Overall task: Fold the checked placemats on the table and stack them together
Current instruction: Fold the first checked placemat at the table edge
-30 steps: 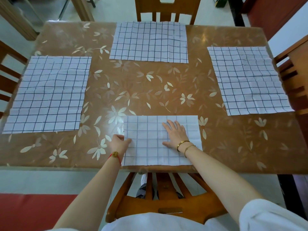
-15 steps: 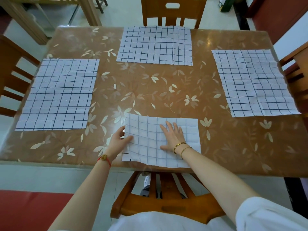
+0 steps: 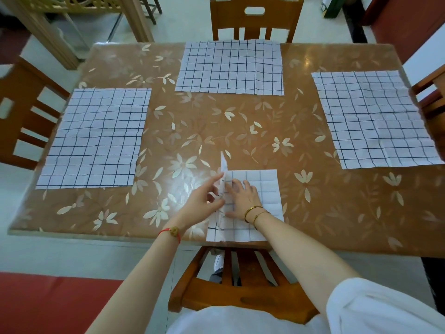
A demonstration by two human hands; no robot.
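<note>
**Placemat stands half-raised at the table's near edge**

On my feed, the near placemat [image 3: 267, 186], white with a dark check, lies at the middle of the near edge of the floral-patterned table [image 3: 216, 131], and its near hem just overhangs that edge. The left hand [image 3: 204, 201] pinches the cloth's left part between thumb and fingertips, so that this flap stands almost upright with one corner pointing toward the far edge. The right hand [image 3: 243, 196] lies palm down on the flat part just beside the raised flap, its fingers straight and spread, pressing the cloth to the table.

I count three more checked mats, all spread flat and well apart from the hands. The left placemat [image 3: 96, 138] is by the left edge, the far placemat [image 3: 230, 67] is at the middle of the far edge, and the right placemat [image 3: 375, 119] is by the right edge. All three show crease lines.

A red cord bracelet [image 3: 172, 232] circles the left wrist, and gold bangles [image 3: 255, 213] circle the right. A wooden chair [image 3: 255, 18] stands at the far edge, and another wooden seat [image 3: 240, 292] is below the near edge.
</note>
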